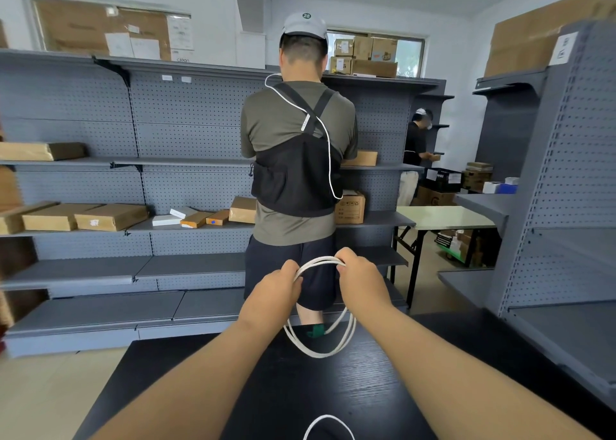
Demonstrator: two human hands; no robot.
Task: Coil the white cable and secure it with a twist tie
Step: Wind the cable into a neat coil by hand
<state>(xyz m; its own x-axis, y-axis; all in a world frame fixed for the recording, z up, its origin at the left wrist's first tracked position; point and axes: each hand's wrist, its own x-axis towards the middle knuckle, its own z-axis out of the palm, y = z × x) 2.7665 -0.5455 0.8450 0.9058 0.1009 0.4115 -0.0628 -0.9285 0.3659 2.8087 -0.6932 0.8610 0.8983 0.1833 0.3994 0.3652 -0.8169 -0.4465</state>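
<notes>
While both arms reach forward over the black table [366, 389], the white cable [320, 346] hangs as a coil of several loops between the two hands, raised above the far edge of the tabletop. The left hand [276, 289], at about ten o'clock on the coil, has its fingers closed around the strands on that side. The right hand [360, 279], at about one o'clock, is clamped on the top of the loops, where the strands arch from one fist to the other. Below the hands the loops sag in a rounded bow, their lowest point at six o'clock just over the table surface (whether they touch it, I cannot tell). Another white loop [328, 424] shows at the bottom edge of the view, low between the forearms; whether it joins the coil cannot be seen.

Beyond the table, at twelve o'clock, a person [296, 159] in a cap and an olive shirt stands facing away toward grey pegboard shelving [83, 179] that carries flat cardboard boxes [110, 216]. At two o'clock stands a pale folding table [443, 218].
</notes>
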